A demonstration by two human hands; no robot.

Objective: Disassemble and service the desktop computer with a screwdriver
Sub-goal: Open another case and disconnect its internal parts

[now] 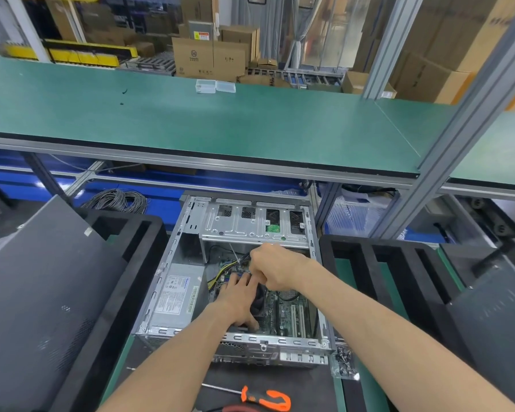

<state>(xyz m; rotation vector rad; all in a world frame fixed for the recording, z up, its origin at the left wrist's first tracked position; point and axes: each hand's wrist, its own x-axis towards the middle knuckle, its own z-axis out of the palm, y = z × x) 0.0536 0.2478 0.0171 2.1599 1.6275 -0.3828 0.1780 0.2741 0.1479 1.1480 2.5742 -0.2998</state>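
- Surface [363,391]: green mat, black foam trays either side, case [173,281] lying open-side up in the middle between them.
- Case long axis runs away from the person: drive cage [250,224] at the far end, rear I/O edge nearest the body.
- PSU [176,295] fills the left half; board [289,310] the right half. Both arms reach in over the near edge.
- Left hand [235,298]: flat on the board near the fan, fingers straight and spread, pressing down, grasping nothing. Looks like a brace.
- Right hand [271,270]: just beyond and above the left, fingers clenched on a cable bundle [244,260] at the far end of the board, right under the cage lip. Exact connector is hidden by the knuckles.
- Key relation: cables run left from the right hand's fingers toward the PSU; the right hand is the nearer one. My read: the pull goes up and toward the body, with little clearance below the cage.
- Screwdriver [250,396]: untouched on the surface, well behind both hands, near the body. Shaft points left, orange handle right, so the right hand is better placed for it.
- Screws [344,361]: loose pile just beside the case's near right corner.
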